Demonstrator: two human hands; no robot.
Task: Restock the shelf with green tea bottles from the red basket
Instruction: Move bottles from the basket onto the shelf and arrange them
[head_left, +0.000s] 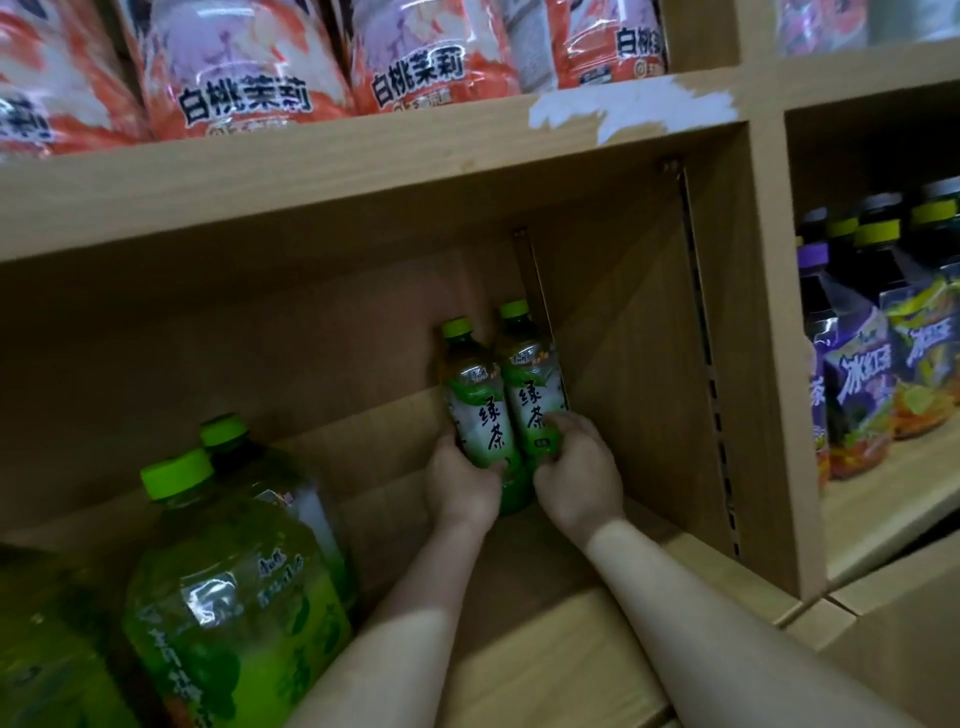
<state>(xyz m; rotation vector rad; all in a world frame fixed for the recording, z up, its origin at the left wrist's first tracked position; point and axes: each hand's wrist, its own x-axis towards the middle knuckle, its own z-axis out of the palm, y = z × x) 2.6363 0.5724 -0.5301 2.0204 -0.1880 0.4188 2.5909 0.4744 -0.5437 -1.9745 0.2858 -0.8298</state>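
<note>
While the left hand (460, 486) grips one green tea bottle (477, 410) low down, the right hand (577, 478) grips the adjoining bottle (531, 389).

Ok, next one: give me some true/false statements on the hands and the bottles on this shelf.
1. The left hand grips the left small bottle, and the right hand grips the right small bottle. True.
2. The two small bottles stand far apart on the shelf. False: they stand side by side, touching, near the side wall.
3. To the left on the same shelf stand big bottles. True.
4. The small bottles have no caps. False: each wears a green cap.
5. A red basket sits on the shelf. False: no basket is in view.
</note>
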